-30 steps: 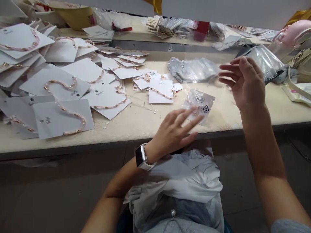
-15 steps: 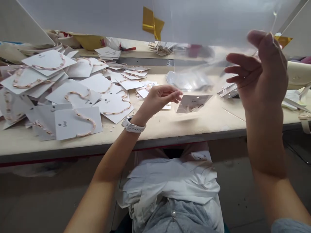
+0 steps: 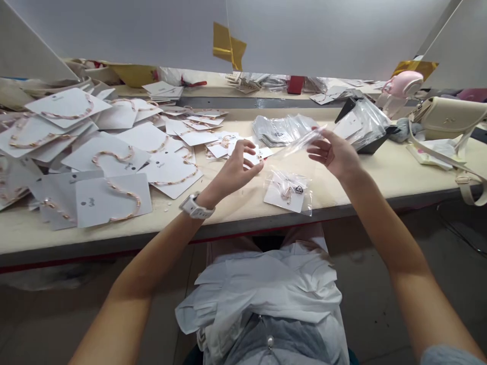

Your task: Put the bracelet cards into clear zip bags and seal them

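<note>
A clear plastic piece (image 3: 294,146), thin and seen almost edge-on, is pinched in my right hand (image 3: 333,152). Its far end reaches toward my left hand (image 3: 239,170), whose fingers are curved and apart with nothing visible between them. White jewellery cards (image 3: 249,152) lie just behind that hand. Below the plastic piece, a small card in a clear bag (image 3: 287,192) rests flat near the table's front edge, with a pinkish piece of jewellery on it. A stack of clear bags (image 3: 283,129) lies behind my hands.
Many white cards with gold-and-pink chains (image 3: 114,197) pile up on the left. At the right stand a black box (image 3: 375,144) of bagged cards, a pink-topped object (image 3: 405,83) and a cream handbag (image 3: 449,116). A panel with yellow tape (image 3: 228,45) hangs above the back.
My right hand has come down and left from high up, bringing the clear plastic with it. The bagged card has left my left hand and now lies on the table.
</note>
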The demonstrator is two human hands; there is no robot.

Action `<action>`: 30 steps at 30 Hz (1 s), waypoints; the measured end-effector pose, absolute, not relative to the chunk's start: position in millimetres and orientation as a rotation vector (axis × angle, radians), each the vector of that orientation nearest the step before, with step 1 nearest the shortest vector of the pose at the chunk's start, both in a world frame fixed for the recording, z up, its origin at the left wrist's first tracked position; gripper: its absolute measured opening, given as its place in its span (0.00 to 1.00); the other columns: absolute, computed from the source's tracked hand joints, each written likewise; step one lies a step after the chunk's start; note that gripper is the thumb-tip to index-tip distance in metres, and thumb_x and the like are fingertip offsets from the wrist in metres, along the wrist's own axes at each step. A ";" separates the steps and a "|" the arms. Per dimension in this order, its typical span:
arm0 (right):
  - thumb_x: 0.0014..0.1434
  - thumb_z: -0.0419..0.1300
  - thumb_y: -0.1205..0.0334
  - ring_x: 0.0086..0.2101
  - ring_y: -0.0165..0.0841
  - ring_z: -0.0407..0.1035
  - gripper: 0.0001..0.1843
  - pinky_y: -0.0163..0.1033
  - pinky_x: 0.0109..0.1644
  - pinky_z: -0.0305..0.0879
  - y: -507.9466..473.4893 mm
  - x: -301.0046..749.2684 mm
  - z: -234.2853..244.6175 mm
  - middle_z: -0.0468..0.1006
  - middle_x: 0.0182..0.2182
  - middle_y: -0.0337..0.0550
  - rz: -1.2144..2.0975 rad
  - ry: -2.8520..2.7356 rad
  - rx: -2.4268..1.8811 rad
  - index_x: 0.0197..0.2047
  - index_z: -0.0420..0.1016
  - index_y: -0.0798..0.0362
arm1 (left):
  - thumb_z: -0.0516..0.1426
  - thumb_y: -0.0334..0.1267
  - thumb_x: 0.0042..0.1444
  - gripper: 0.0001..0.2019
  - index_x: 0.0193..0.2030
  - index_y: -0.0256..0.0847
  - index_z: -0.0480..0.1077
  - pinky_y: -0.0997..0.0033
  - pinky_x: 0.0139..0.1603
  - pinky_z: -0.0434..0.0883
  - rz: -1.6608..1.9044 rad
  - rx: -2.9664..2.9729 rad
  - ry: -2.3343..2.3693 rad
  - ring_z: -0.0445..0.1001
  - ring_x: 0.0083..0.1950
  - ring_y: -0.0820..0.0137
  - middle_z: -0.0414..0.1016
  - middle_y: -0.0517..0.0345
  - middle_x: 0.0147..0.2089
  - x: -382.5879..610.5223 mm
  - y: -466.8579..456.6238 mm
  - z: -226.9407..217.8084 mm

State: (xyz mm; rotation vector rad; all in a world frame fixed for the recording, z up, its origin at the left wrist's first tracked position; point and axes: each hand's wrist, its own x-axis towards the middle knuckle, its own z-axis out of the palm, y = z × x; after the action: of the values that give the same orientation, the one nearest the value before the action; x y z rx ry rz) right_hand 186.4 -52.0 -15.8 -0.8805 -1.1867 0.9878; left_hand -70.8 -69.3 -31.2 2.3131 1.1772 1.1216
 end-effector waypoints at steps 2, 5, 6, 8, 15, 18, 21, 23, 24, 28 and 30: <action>0.56 0.61 0.50 0.33 0.29 0.77 0.17 0.35 0.38 0.76 -38.9 188.3 -27.5 0.82 0.37 0.43 0.990 -1.195 -0.873 0.46 0.75 0.49 | 0.54 0.38 0.65 0.15 0.57 0.39 0.63 0.59 0.61 0.72 1.111 2.723 0.947 0.73 0.58 0.64 0.71 0.45 0.59 -75.3 -76.4 -41.3; 0.55 0.61 0.49 0.33 0.29 0.77 0.19 0.36 0.39 0.75 -28.6 192.9 -34.9 0.82 0.37 0.42 0.991 -1.146 -0.853 0.47 0.75 0.49 | 0.51 0.38 0.69 0.20 0.66 0.41 0.62 0.53 0.73 0.57 0.560 3.187 0.629 0.60 0.71 0.60 0.64 0.48 0.69 -78.4 -92.1 -56.7; 0.55 0.61 0.49 0.33 0.30 0.77 0.20 0.36 0.39 0.75 -26.7 194.7 -35.5 0.82 0.37 0.41 0.987 -1.128 -0.852 0.48 0.75 0.48 | 0.51 0.40 0.69 0.24 0.69 0.41 0.58 0.53 0.74 0.56 0.384 3.231 0.639 0.57 0.73 0.58 0.59 0.47 0.71 -79.5 -96.5 -61.0; 0.55 0.60 0.48 0.34 0.31 0.77 0.21 0.37 0.39 0.75 -24.2 198.5 -36.5 0.81 0.36 0.41 0.965 -1.126 -0.866 0.50 0.74 0.48 | 0.51 0.44 0.69 0.28 0.73 0.41 0.52 0.54 0.73 0.57 0.192 3.228 0.718 0.54 0.74 0.57 0.53 0.47 0.74 -82.7 -102.2 -66.3; 0.54 0.58 0.39 0.38 0.34 0.78 0.26 0.39 0.40 0.76 -27.8 209.1 -48.1 0.81 0.41 0.45 0.828 -1.256 -0.930 0.49 0.73 0.47 | 0.47 0.50 0.70 0.28 0.74 0.44 0.50 0.60 0.74 0.52 0.098 3.143 0.792 0.50 0.75 0.60 0.49 0.48 0.75 -101.1 -102.1 -59.9; 0.55 0.57 0.36 0.38 0.35 0.78 0.25 0.40 0.39 0.76 -33.6 209.2 -50.2 0.81 0.41 0.45 0.791 -1.291 -0.940 0.46 0.74 0.46 | 0.47 0.51 0.70 0.32 0.75 0.42 0.45 0.58 0.75 0.49 -0.088 3.079 0.795 0.47 0.76 0.59 0.43 0.47 0.76 -107.8 -100.9 -56.3; 0.55 0.59 0.37 0.36 0.35 0.78 0.24 0.41 0.39 0.76 -40.4 206.7 -47.6 0.81 0.42 0.45 0.803 -1.264 -0.932 0.45 0.75 0.46 | 0.49 0.51 0.69 0.33 0.75 0.44 0.44 0.54 0.76 0.47 -0.082 3.012 0.758 0.44 0.77 0.58 0.42 0.49 0.76 -110.0 -98.7 -51.0; 0.55 0.59 0.37 0.36 0.35 0.78 0.25 0.41 0.39 0.77 -45.2 204.0 -45.1 0.81 0.44 0.44 0.812 -1.265 -0.937 0.46 0.76 0.46 | 0.48 0.52 0.68 0.31 0.74 0.44 0.49 0.53 0.75 0.49 0.081 2.928 0.806 0.45 0.77 0.57 0.46 0.50 0.76 -106.3 -94.9 -45.8; 0.56 0.58 0.37 0.36 0.34 0.78 0.25 0.40 0.38 0.77 -47.5 202.5 -43.9 0.81 0.45 0.44 0.806 -1.280 -0.942 0.47 0.76 0.46 | 0.48 0.53 0.68 0.30 0.73 0.44 0.52 0.53 0.74 0.53 0.201 2.843 0.863 0.48 0.76 0.57 0.50 0.49 0.75 -102.4 -92.0 -43.0; 0.60 0.55 0.37 0.36 0.33 0.78 0.24 0.38 0.38 0.77 -55.1 196.3 -42.1 0.80 0.47 0.43 0.762 -1.348 -0.949 0.48 0.76 0.45 | 0.46 0.56 0.67 0.27 0.63 0.40 0.64 0.60 0.59 0.74 0.589 2.117 0.949 0.76 0.59 0.61 0.75 0.43 0.59 -75.2 -76.0 -32.1; 0.61 0.55 0.39 0.35 0.32 0.78 0.22 0.38 0.38 0.77 -58.9 193.3 -42.8 0.80 0.48 0.42 0.766 -1.354 -0.946 0.48 0.77 0.44 | 0.48 0.54 0.66 0.24 0.56 0.36 0.67 0.61 0.51 0.79 0.652 1.797 0.872 0.80 0.51 0.60 0.78 0.40 0.52 -60.5 -67.9 -27.3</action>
State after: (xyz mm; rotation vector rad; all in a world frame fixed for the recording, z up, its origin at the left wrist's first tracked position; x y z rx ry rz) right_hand 193.3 -58.9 -42.8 -0.9455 -1.3539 0.7658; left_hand -60.5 -67.9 -27.3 1.7967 0.8718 0.6523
